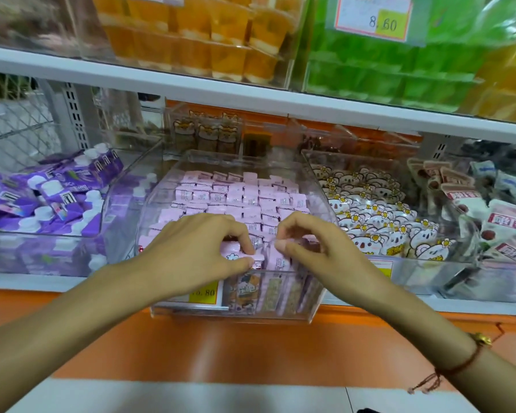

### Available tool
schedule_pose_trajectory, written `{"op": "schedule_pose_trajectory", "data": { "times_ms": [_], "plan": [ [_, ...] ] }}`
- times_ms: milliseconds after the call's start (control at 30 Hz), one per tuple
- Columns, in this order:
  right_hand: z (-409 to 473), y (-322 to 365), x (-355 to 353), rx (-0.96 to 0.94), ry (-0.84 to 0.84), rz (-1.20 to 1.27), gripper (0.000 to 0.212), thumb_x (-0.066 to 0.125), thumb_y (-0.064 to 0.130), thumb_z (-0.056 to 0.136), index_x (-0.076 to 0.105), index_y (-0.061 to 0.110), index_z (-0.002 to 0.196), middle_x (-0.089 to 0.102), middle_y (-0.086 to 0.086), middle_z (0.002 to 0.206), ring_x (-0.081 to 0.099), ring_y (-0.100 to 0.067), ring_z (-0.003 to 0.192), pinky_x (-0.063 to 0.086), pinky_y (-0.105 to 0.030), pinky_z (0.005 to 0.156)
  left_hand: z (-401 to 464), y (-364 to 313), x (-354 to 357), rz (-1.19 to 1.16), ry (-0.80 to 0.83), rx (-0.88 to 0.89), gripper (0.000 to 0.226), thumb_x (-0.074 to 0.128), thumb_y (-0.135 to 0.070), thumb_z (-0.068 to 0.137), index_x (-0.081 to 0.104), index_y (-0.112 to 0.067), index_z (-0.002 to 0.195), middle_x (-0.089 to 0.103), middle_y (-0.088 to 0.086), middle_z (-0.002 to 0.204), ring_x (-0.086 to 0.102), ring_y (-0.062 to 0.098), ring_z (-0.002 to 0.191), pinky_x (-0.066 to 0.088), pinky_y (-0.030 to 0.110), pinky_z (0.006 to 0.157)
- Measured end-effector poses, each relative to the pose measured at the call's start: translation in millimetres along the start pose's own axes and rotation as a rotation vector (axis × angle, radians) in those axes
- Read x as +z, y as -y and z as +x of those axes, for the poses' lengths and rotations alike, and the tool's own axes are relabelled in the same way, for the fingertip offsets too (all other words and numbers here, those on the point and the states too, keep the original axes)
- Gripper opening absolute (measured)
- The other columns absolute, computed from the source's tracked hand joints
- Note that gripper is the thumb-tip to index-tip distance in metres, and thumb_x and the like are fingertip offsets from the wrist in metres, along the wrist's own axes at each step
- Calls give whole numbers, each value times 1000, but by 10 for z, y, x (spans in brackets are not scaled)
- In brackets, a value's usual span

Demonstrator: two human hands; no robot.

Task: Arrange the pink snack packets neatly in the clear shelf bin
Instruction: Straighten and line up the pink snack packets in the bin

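A clear shelf bin (pixel 310 293) sits in the middle of the lower shelf, filled with several rows of pink snack packets (pixel 239 195) standing upright. Both my hands are over its front rows. My left hand (pixel 191 245) pinches a pink packet (pixel 236 251) between thumb and fingers at the front left. My right hand (pixel 316 245) has its fingers curled and grips the tops of packets (pixel 277 260) just right of that one. The front packets under my hands are partly hidden.
A bin of purple pouches with white caps (pixel 51 192) stands to the left. To the right is a bin of white bear-shaped packets (pixel 376 216), and further right another with white-and-red packets (pixel 495 222). The upper shelf holds orange cups (pixel 209 34) and green packs (pixel 385 70). A yellow price tag (pixel 204 292) is on the bin front.
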State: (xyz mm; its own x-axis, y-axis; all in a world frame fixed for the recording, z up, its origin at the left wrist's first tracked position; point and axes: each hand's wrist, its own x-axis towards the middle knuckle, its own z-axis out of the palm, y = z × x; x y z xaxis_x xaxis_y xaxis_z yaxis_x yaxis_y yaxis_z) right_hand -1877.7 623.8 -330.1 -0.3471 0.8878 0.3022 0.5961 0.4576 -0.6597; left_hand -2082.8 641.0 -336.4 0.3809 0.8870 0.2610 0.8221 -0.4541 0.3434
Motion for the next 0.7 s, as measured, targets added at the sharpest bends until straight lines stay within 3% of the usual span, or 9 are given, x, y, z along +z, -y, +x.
{"op": "schedule_pose_trajectory", "data": {
  "times_ms": [100, 167, 233, 367, 500, 567, 700],
  "plan": [
    [-64, -10, 88, -259, -106, -478, 11, 46, 31, 98, 55, 25, 99, 53, 6, 96, 53, -19, 78, 46, -40, 61, 9, -23, -21, 18, 17, -9, 19, 62, -56, 77, 63, -43, 90, 54, -26, 84, 49, 2, 83, 34, 25, 61],
    [-48, -11, 105, -300, -131, -555, 20, 40, 34, 99, 55, 23, 105, 55, 4, 96, 56, -27, 73, 46, -40, 55, 1, -39, -32, 29, 18, -15, 17, 62, -55, 77, 63, -43, 90, 54, -26, 86, 52, 3, 89, 36, 26, 64],
    [4, -9, 75, -269, -220, -396, 18, 43, 31, 99, 56, 19, 105, 58, 3, 95, 58, -25, 70, 48, -43, 58, -7, -63, -38, 42, 26, -17, 16, 61, -54, 79, 62, -43, 91, 55, -25, 92, 54, 3, 97, 36, 26, 67],
    [51, 13, -46, -250, -405, -176, 4, 51, 23, 97, 53, 22, 95, 58, 6, 89, 55, -11, 77, 48, -40, 64, -26, -80, -13, 29, 19, 0, 19, 61, -52, 81, 60, -41, 96, 53, -27, 90, 54, 0, 93, 37, 20, 62],
    [30, 116, -178, -338, -617, -66, 11, 52, 12, 96, 50, 23, 93, 56, 12, 89, 55, -9, 78, 50, -34, 65, -66, -153, 32, -214, -99, 56, 61, 54, -76, 67, 42, -49, 121, 49, -31, 115, 50, -10, 103, 45, 21, 81],
    [60, 166, -234, -327, -734, 32, 13, 52, 10, 96, 49, 22, 91, 56, 9, 87, 55, -11, 76, 50, -33, 62, -87, -221, 63, -324, -151, 105, 68, 57, -74, 66, 34, -52, 127, 43, -33, 126, 47, -9, 110, 45, 23, 85],
    [82, 199, -202, 7, -592, 537, 4, 53, 10, 95, 55, 10, 92, 61, -5, 80, 61, -8, 69, 53, -19, 60, -66, -227, 52, -465, -317, 162, 44, 69, -43, 80, 49, -46, 119, 57, -28, 114, 57, -2, 98, 50, 15, 70]
  ]
}}
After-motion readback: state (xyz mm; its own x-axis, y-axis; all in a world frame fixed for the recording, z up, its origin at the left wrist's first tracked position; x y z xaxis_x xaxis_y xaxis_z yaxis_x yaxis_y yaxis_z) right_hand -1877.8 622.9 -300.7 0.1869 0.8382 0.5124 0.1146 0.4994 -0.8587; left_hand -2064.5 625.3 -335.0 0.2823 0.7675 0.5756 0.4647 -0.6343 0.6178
